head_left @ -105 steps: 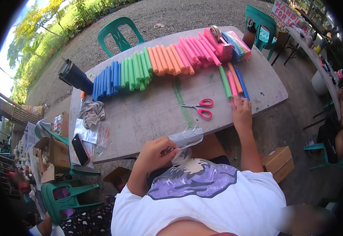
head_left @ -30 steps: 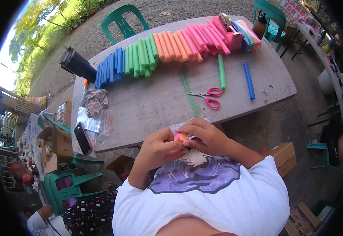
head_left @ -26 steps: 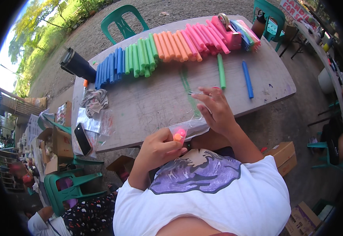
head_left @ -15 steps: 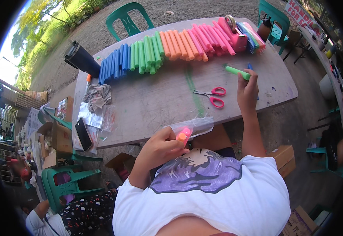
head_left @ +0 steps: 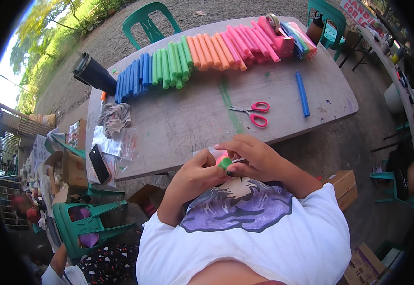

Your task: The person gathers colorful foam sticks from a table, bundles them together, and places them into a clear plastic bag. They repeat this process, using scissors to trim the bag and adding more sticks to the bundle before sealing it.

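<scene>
Close to my body, at the table's near edge, my left hand (head_left: 196, 169) is wrapped round a small bunch of candles. The end of a green candle (head_left: 225, 163) shows there, with a pink candle (head_left: 220, 155) beside it. My right hand (head_left: 254, 157) meets the left one, its fingers closed about the green candle's end. Most of the bunch is hidden by my fingers. A single blue candle (head_left: 302, 93) lies on the table to the right. Pink-handled scissors (head_left: 253, 114) lie slightly open beyond my hands.
Rows of blue, green, orange and pink candles (head_left: 211, 50) line the table's (head_left: 183, 118) far side. A pink tape dispenser (head_left: 283, 43) stands at their right end. At left are a dark tumbler (head_left: 94, 74), a crumpled cloth (head_left: 114, 118), plastic bags and a phone (head_left: 99, 164).
My right hand has come from the table's right side to my left hand, bringing the green candle into the bunch. The blue candle there is now fully uncovered.
</scene>
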